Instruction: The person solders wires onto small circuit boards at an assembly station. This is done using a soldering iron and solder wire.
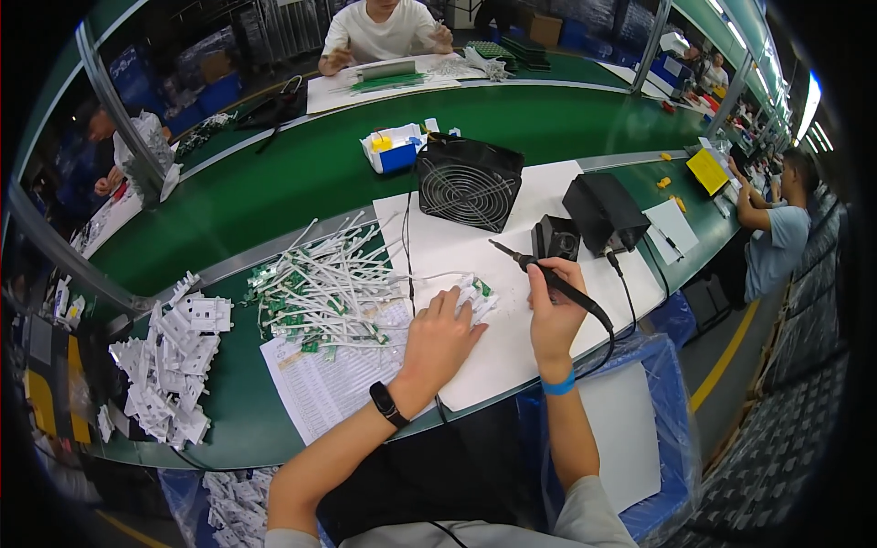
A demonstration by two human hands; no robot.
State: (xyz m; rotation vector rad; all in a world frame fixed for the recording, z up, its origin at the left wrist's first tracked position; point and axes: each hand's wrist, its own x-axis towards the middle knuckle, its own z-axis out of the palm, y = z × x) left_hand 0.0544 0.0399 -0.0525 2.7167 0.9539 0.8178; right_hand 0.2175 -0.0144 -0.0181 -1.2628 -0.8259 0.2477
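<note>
Green workbench [239, 402] bearing a white sheet [507, 352], in a cluttered workshop among co-workers [382, 35]. Remotely, I see the black soldering iron [577, 293], slim and pointed, tilted above the sheet, pinched in the right hand [555, 321]; the left hand [440, 342] lies at a white-and-green part [476, 294], its grip unclear to me.

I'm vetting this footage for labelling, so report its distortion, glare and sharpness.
Head view: the fisheye bends the green conveyor belt into an arc, corners black; head view: ceiling lights glare at upper right; head view: the soldering iron in the right hand reads clearly, but the printed sheet is too fine to read.
</note>
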